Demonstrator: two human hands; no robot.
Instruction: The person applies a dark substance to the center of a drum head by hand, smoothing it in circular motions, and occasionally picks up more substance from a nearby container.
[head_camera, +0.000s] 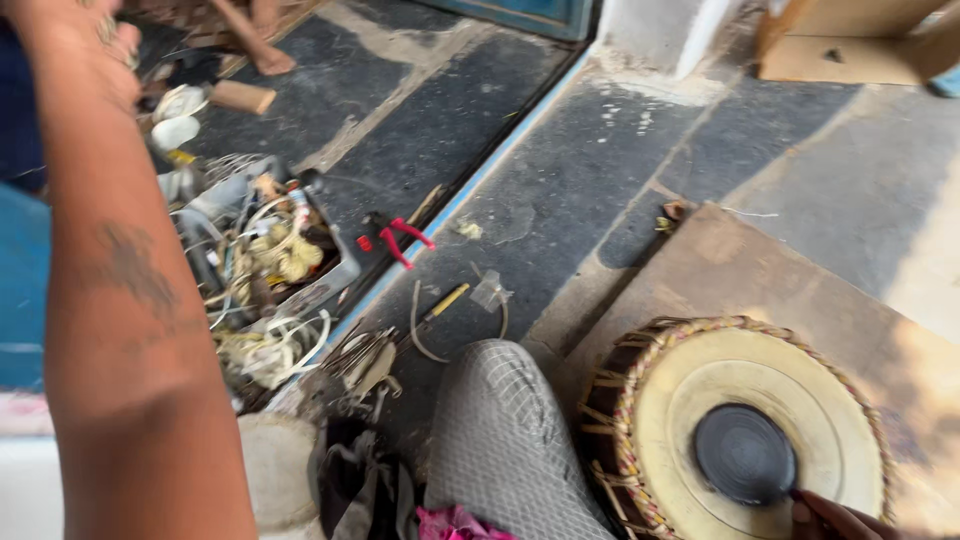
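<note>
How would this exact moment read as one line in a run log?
left hand: raised over tool box, grip unclear | right hand: fingertips at drum near black centre spot | red-handled pliers: on floor

The left arm is bare from the wrist to past the elbow, with no sleeve over it. On the forearm sits a faded dark tattoo, its outline too blurred to make out. A ring shows on a finger of the left hand, which is partly cut off by the picture's edge. The knee is covered in grey cloth with a fine checked pattern. Of the right hand only bare fingertips show at the bottom edge.
</note>
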